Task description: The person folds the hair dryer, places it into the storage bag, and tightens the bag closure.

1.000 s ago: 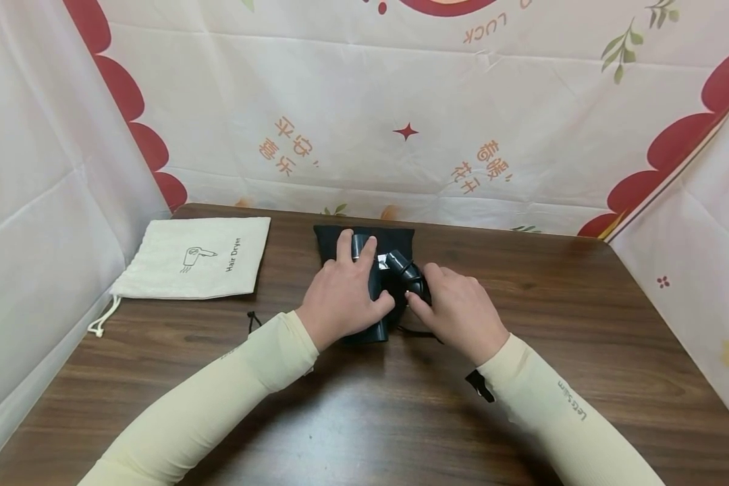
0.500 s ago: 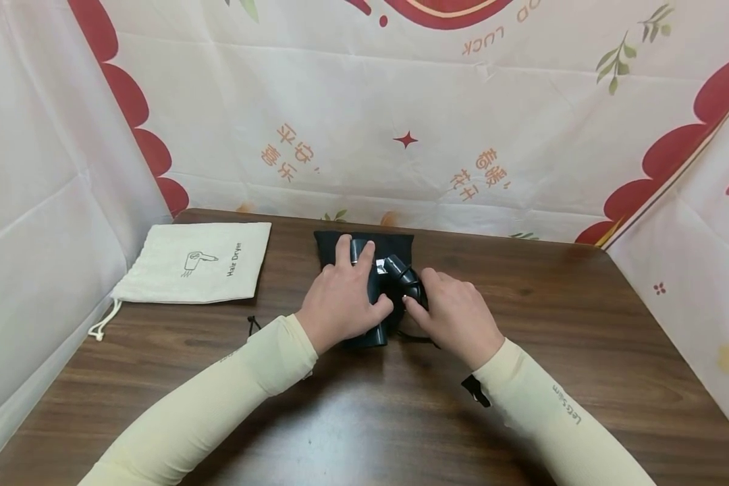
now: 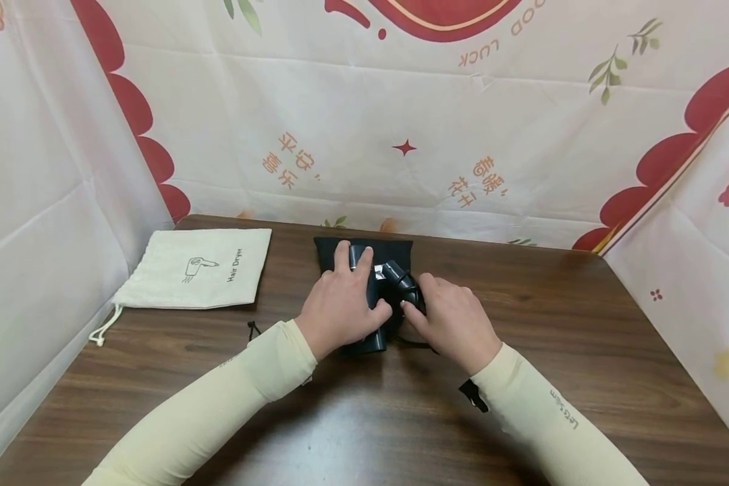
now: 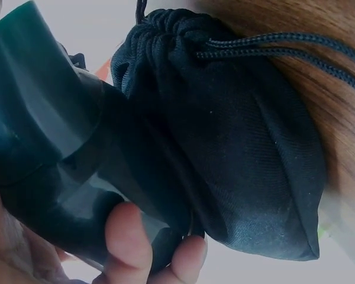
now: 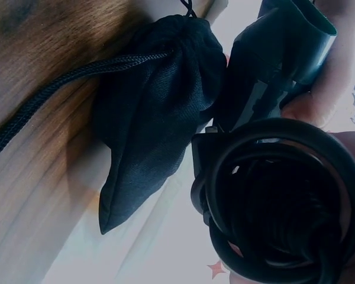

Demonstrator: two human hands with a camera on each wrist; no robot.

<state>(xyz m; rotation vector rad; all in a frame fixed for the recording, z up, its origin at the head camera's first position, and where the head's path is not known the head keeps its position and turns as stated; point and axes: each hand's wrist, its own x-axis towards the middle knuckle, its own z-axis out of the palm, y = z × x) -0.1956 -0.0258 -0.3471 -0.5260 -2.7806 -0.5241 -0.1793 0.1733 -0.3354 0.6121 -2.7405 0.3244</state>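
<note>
A glossy dark hair dryer (image 3: pixel 373 339) is over a black drawstring pouch (image 3: pixel 329 251) near the table's far edge. My left hand (image 3: pixel 340 307) grips its barrel from above, thumb on the near side; in the left wrist view, fingertips (image 4: pixel 127 236) curl around the dark shell (image 4: pixel 47 89). The handle (image 3: pixel 396 273) points towards my right hand (image 3: pixel 458 320), which holds the bundled cord at its end. Seen from the right wrist, the thick black cord (image 5: pixel 225 171) is wound in loops in front of that hand. Beside the dryer, the pouch (image 5: pixel 154 106) has its neck gathered.
At the left of the wooden table (image 3: pixel 364 425) lies a cream drawstring bag (image 3: pixel 158 270) printed "Hair Dryer". The pouch's black string ends (image 3: pixel 253 329) stick out by the left sleeve. Printed white cloth (image 3: pixel 364 101) hangs behind and at both sides.
The head view has tilted up a little, so everything sits slightly lower in it. Both hands keep their hold on the dryer and its cord, with hardly any movement.
</note>
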